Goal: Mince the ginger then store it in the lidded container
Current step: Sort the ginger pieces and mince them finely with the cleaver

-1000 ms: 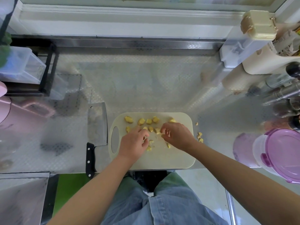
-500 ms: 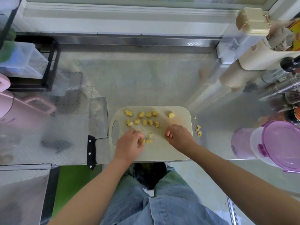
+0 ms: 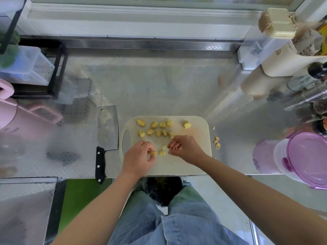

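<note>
On the cutting board, left fingers pinch ginger; right fingers curl, contents unclear.

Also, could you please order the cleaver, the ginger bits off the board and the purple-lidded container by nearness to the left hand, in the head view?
From the left hand, pinching a ginger piece:
1. cleaver, left of the board
2. ginger bits, off the board's right edge
3. purple-lidded container, far right

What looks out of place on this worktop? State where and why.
Several ginger bits have strayed off the cutting board and lie on the steel counter just right of it. The cleaver, left of the board, has its handle tip overhanging the counter's front edge.
</note>
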Available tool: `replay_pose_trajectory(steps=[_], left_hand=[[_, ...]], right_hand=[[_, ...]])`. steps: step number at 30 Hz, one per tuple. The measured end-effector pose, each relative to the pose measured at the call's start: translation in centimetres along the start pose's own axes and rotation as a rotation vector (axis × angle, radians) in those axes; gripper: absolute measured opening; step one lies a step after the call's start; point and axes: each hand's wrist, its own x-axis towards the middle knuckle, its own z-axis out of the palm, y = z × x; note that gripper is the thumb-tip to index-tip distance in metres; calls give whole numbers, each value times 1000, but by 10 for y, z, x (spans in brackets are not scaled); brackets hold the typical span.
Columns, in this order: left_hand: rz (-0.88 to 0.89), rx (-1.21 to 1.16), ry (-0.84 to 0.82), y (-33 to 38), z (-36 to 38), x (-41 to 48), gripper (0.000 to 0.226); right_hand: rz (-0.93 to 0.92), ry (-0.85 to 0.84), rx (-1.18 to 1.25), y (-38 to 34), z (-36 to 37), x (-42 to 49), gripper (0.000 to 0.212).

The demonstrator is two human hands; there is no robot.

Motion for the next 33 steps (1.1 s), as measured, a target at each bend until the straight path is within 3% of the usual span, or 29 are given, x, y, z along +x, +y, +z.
replay_pose_trajectory(steps=[5,13,22,33], left_hand=[[-47,-9,11,1,-7,-2,9],[-47,-30,17,0,-5,-3,10],[-57,-19,-5,0,-9,-1,11],[-40,-5,-27,7,-10,11,14]], right_hand=[[65,36,-16,-12,26,8,14],[-1,75,-298,-13,28,2,5],[81,55,-361,-16,36,9,9],[-57,14,-396,-16,32,10,3]])
